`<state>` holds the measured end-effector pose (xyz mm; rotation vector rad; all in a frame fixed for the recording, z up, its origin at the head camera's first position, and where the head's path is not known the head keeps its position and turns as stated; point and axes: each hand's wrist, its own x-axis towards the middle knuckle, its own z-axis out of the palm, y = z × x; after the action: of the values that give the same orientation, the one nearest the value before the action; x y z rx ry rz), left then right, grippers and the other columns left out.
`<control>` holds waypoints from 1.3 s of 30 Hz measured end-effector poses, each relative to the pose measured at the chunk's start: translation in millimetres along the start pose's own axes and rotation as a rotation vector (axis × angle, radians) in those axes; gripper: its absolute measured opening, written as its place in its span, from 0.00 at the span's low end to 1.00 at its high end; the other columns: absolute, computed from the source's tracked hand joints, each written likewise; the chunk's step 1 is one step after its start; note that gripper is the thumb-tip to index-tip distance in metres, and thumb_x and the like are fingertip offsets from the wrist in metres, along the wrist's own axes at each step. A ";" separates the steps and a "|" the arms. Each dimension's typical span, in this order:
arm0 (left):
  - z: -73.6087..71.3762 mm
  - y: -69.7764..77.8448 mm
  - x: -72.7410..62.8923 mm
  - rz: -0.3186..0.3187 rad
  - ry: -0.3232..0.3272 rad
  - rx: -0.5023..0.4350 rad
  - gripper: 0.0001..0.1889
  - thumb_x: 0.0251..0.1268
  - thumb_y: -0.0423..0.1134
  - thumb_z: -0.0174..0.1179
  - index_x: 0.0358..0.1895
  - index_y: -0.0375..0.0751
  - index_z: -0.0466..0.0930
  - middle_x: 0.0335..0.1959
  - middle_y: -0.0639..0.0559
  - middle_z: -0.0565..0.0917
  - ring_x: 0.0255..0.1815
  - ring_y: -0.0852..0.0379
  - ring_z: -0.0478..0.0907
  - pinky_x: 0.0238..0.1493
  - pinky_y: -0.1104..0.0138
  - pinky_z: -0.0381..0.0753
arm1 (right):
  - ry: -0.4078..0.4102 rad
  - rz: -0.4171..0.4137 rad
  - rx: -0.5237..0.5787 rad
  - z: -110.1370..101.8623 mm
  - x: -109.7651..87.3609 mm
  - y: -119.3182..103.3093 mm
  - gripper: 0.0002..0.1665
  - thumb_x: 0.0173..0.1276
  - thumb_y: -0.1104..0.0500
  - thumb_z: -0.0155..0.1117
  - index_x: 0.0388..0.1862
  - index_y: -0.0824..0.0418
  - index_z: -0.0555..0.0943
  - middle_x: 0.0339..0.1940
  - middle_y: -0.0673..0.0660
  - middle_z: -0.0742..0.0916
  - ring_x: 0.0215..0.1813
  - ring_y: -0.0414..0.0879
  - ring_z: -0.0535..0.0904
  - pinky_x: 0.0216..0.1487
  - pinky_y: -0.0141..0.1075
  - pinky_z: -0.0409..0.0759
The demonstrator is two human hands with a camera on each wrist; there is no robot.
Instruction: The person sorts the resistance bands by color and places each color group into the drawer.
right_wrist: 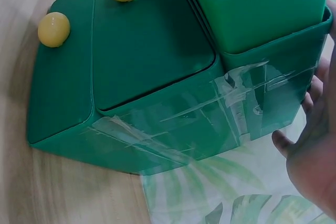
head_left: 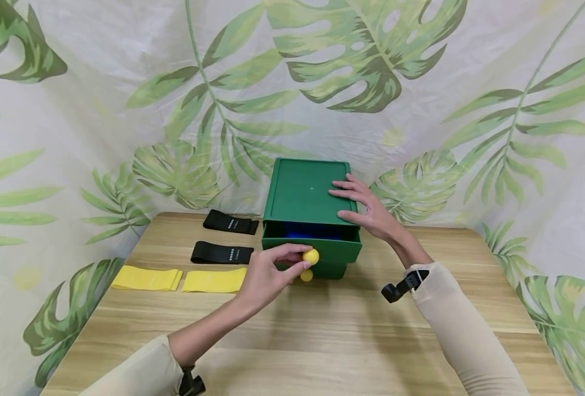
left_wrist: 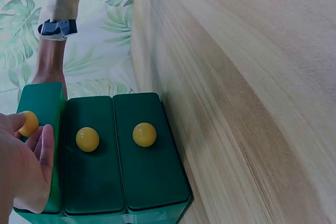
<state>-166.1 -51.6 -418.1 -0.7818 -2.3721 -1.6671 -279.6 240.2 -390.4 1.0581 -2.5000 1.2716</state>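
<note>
A green drawer box (head_left: 307, 190) with three stacked drawers stands on the table. Its top drawer (head_left: 342, 251) is pulled partly out, and something dark blue (head_left: 302, 230) shows in the gap. Between thumb and fingers, my left hand (head_left: 268, 273) pinches that drawer's round yellow knob (head_left: 310, 256). The two lower drawers are flush with the box and carry their own yellow knobs, the middle knob (left_wrist: 87, 139) and the bottom knob (left_wrist: 144, 135). My right hand (head_left: 370, 212) rests on the box's top at the right edge, its fingers spread.
To the left of the box lie two folded black bands, the far one (head_left: 228, 222) and the near one (head_left: 220, 253). Two yellow bands, one left (head_left: 146, 278) and one right (head_left: 213, 280), lie nearer. Clear tape (right_wrist: 236, 95) covers the box's side. A leaf-print cloth (head_left: 396, 137) hangs behind.
</note>
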 end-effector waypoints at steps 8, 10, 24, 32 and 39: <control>2.7 -7.0 10.4 -0.032 0.031 -0.053 0.16 0.68 0.37 0.74 0.57 0.48 0.90 0.43 0.51 0.93 0.40 0.54 0.91 0.29 0.66 0.89 | -0.003 -0.002 0.007 0.0 0.6 -0.2 0.31 0.76 0.53 0.66 0.75 0.58 0.78 0.82 0.58 0.71 0.89 0.56 0.43 0.84 0.65 0.41; 3.4 -8.7 12.7 -0.044 0.038 -0.070 0.16 0.68 0.37 0.74 0.57 0.48 0.90 0.43 0.50 0.93 0.40 0.54 0.90 0.29 0.65 0.89 | 0.000 -0.001 0.005 0.3 0.6 -0.5 0.31 0.76 0.54 0.66 0.75 0.58 0.78 0.82 0.58 0.72 0.89 0.56 0.43 0.84 0.66 0.41; 7.6 -18.1 23.0 -0.142 0.064 -0.160 0.15 0.71 0.37 0.72 0.58 0.49 0.89 0.43 0.48 0.92 0.41 0.43 0.90 0.30 0.64 0.90 | 0.000 0.012 0.012 2.0 0.2 0.0 0.30 0.76 0.56 0.67 0.75 0.58 0.78 0.82 0.58 0.71 0.89 0.56 0.43 0.84 0.66 0.40; 8.4 -18.2 25.5 -0.124 0.072 -0.142 0.16 0.70 0.38 0.73 0.58 0.49 0.89 0.43 0.48 0.92 0.41 0.45 0.90 0.31 0.65 0.89 | 0.013 0.012 0.015 0.7 -1.3 0.3 0.30 0.76 0.55 0.66 0.76 0.58 0.78 0.82 0.58 0.71 0.89 0.54 0.43 0.84 0.66 0.40; 5.9 -18.1 23.4 -0.083 0.066 -0.112 0.17 0.69 0.34 0.73 0.59 0.47 0.88 0.45 0.48 0.92 0.41 0.48 0.90 0.32 0.66 0.89 | 0.014 0.011 0.016 0.6 -0.1 0.3 0.30 0.76 0.55 0.66 0.76 0.58 0.77 0.82 0.58 0.71 0.89 0.55 0.43 0.84 0.66 0.40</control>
<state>-193.8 -43.0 -426.2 -0.6423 -2.3137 -1.8427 -279.6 240.0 -391.1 1.0373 -2.4927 1.3001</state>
